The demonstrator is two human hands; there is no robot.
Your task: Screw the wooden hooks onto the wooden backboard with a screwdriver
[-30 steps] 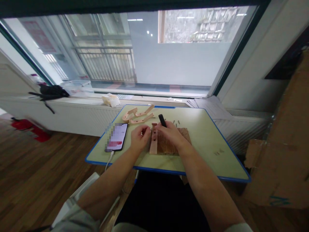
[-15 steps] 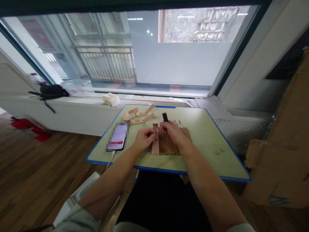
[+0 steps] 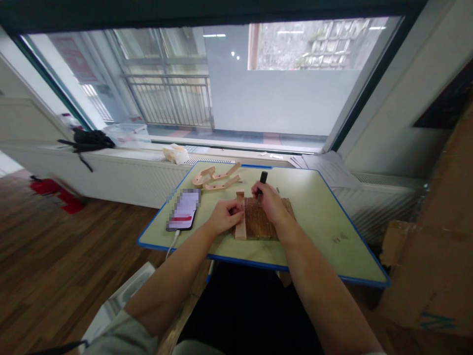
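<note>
A brown wooden board [image 3: 260, 226] lies on the pale green table [image 3: 318, 217] with a light wooden bar [image 3: 241, 224] standing along its left edge. My left hand [image 3: 224, 216] is closed against the bar's left side, fingers pinched at it. My right hand [image 3: 269, 202] grips a black-handled screwdriver [image 3: 262, 179], held nearly upright with its tip down by the bar's far end.
A phone [image 3: 185, 210] on a white cable lies left of my hands. Two curved wooden pieces [image 3: 216, 177] rest at the table's far edge. Small screws [image 3: 278, 189] lie behind the board. A cardboard box [image 3: 436, 246] stands at right, a radiator ledge beyond.
The screwdriver in my right hand has swung from a leftward tilt to nearly upright. My left hand has closed in onto the bar's side. The camera has shifted slightly.
</note>
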